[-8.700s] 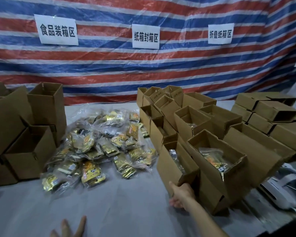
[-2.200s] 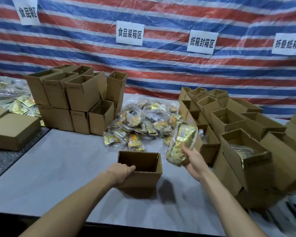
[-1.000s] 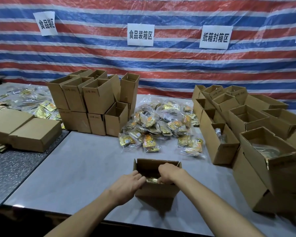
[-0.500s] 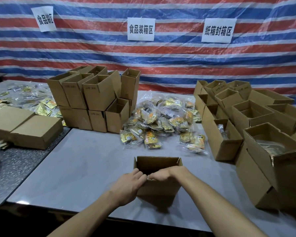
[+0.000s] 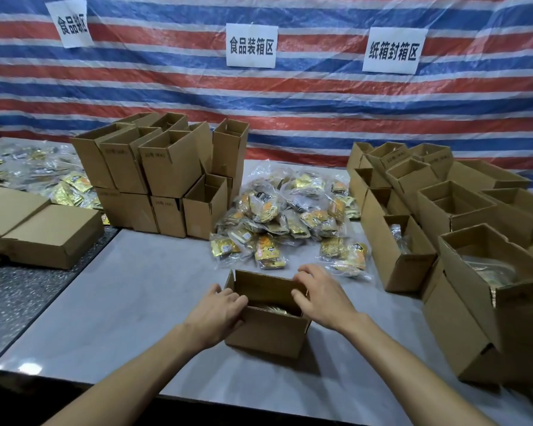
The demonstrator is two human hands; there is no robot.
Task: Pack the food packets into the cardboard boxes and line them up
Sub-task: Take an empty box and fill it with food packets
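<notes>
A small open cardboard box (image 5: 266, 333) stands on the grey table in front of me. A gold food packet (image 5: 273, 309) lies inside it, mostly hidden by the near wall. My left hand (image 5: 217, 312) grips the box's near left corner, fingers curled over the rim. My right hand (image 5: 319, 298) hovers over the box's right rim with loosely bent fingers and holds nothing. A pile of gold and orange food packets (image 5: 290, 216) in clear wrap lies just behind the box.
Stacked empty open boxes (image 5: 166, 167) stand at the back left. Rows of open boxes (image 5: 403, 256), some holding packets, fill the right side. Closed flat boxes (image 5: 50, 235) and more loose packets (image 5: 68, 186) lie on the far-left table. A striped tarp hangs behind.
My right hand put a packet into the box, pressed it down, and has now lifted out to the right rim. My left hand has stayed on the box.
</notes>
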